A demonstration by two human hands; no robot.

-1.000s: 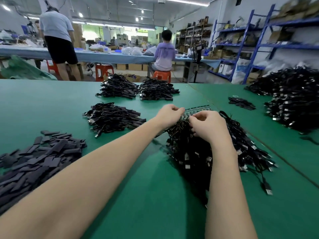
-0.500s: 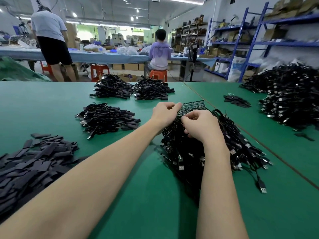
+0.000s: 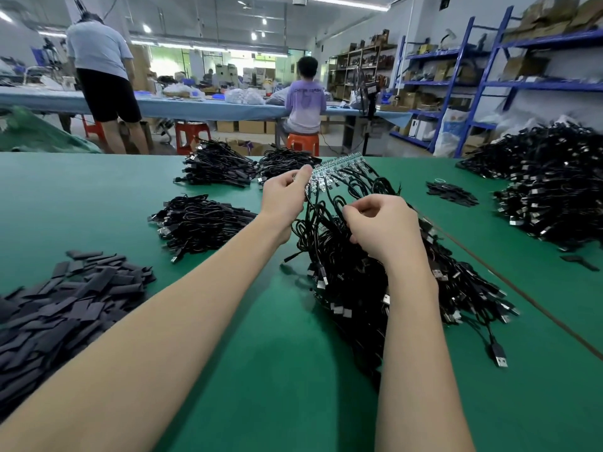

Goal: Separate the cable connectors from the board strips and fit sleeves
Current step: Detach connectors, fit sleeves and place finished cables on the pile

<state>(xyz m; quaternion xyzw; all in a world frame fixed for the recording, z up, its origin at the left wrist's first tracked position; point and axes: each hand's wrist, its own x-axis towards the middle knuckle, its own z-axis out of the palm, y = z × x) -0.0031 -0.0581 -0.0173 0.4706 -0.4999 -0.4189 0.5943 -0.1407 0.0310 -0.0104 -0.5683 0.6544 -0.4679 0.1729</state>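
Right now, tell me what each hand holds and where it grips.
Left hand pinches the board strip at its near end. Right hand pinches a cable in the bundle; the exact spot is hidden.

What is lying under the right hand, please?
The right hand rests on a pile of black cables with metal plugs on the green table; whatever it pinches is hidden.

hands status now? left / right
Left hand: pinching the end of the board strip, lifted off the table.
Right hand: fingers curled into the cable bundle; exact cable held cannot be told.
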